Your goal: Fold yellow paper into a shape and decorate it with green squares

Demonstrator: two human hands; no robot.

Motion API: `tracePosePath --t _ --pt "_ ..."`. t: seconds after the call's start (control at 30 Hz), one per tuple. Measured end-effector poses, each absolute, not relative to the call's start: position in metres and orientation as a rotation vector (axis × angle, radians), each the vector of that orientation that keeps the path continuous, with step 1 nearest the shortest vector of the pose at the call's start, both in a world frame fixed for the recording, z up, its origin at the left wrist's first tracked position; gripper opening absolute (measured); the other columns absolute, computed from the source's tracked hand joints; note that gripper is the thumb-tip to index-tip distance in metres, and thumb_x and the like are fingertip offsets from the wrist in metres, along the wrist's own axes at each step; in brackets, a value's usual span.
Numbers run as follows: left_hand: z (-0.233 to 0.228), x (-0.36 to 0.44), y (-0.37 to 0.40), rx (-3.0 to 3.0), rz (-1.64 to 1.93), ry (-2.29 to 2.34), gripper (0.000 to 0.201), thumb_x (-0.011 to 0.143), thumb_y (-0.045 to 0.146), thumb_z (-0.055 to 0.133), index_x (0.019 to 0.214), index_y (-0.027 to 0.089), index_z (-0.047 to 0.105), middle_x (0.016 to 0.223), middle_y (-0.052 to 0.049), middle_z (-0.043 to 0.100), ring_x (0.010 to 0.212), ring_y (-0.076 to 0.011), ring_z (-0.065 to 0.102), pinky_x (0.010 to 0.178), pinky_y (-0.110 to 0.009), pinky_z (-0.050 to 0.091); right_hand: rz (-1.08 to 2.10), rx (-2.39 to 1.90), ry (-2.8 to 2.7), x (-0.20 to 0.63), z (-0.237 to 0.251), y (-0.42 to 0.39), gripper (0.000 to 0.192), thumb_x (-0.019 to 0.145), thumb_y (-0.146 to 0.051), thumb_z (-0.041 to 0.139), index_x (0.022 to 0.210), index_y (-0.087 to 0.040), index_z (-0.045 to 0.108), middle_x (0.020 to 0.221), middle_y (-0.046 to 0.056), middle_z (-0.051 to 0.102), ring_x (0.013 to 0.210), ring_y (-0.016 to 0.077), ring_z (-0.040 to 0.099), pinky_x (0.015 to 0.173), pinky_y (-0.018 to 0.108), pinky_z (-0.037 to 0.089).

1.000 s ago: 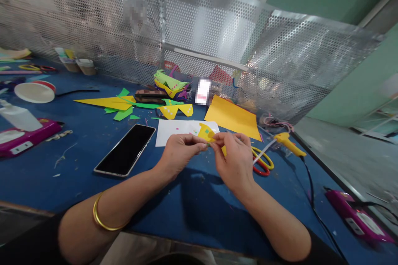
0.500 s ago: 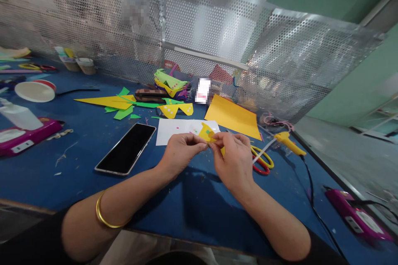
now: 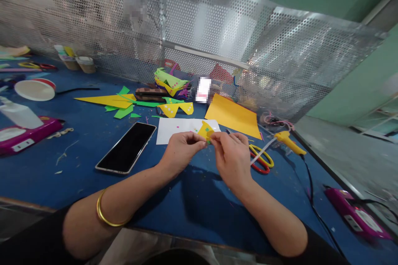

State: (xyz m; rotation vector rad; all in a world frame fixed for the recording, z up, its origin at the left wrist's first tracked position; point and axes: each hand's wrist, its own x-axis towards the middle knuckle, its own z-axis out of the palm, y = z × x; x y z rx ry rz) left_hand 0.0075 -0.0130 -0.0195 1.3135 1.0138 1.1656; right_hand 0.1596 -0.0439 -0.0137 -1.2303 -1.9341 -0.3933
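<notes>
Landmark: I take the phone [image 3: 126, 148] as reference.
Near side of phone: bare blue table [image 3: 37, 174] toward the edge; only small scraps there.
Right of phone: my left hand [image 3: 180, 154] and right hand [image 3: 231, 159] block the way, pinched together on a yellow paper piece [image 3: 205, 131].
Behind phone: white sheet [image 3: 177, 129], green and yellow offcuts [image 3: 120, 105], then a perforated metal screen [image 3: 199, 41] closes the back.
Left of phone: pink device [image 3: 23, 136].
Far right of phone: scissors [image 3: 263, 159], glue gun [image 3: 287, 140] with its trailing cord [image 3: 312, 198].
</notes>
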Motion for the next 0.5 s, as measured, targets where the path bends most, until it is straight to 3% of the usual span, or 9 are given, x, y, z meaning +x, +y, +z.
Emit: tracePosePath --t 0.33,0.4,0.5 --pt "-0.012 0.008 -0.017 1.227 1.186 1.038 0.008 0.065 0.025 0.078 0.066 0.018 0.074 0.066 0.0 0.07 0.065 -0.0134 0.061 0.069 -0.025 0.048 0.224 -1.23 -1.645 0.168 -0.015 -0.034 0.007 0.083 -0.025 0.066 0.077 -0.024 0.067 0.099 0.007 0.065 0.102 0.0249 0.061 0.086 0.039 0.048" --pt "-0.012 0.008 -0.018 1.239 1.173 1.038 0.008 0.065 0.026 0.078 0.066 0.019 0.074 0.066 0.0 0.07 0.065 -0.0136 0.06 0.068 -0.025 0.048 0.317 -1.235 -1.618 0.167 -0.016 -0.033 0.008 0.081 -0.026 0.067 0.074 -0.023 0.066 0.1 0.007 0.065 0.103 0.0249 0.062 0.084 0.037 0.049" --pt "-0.012 0.007 -0.018 1.26 1.173 1.04 0.007 0.065 0.025 0.077 0.067 0.019 0.075 0.069 -0.001 0.071 0.067 -0.0142 0.061 0.07 -0.026 0.048 0.387 -1.257 -1.634 0.165 -0.015 -0.034 0.01 0.081 -0.027 0.065 0.073 -0.022 0.065 0.09 0.005 0.067 0.09 0.0219 0.063 0.078 0.034 0.048"
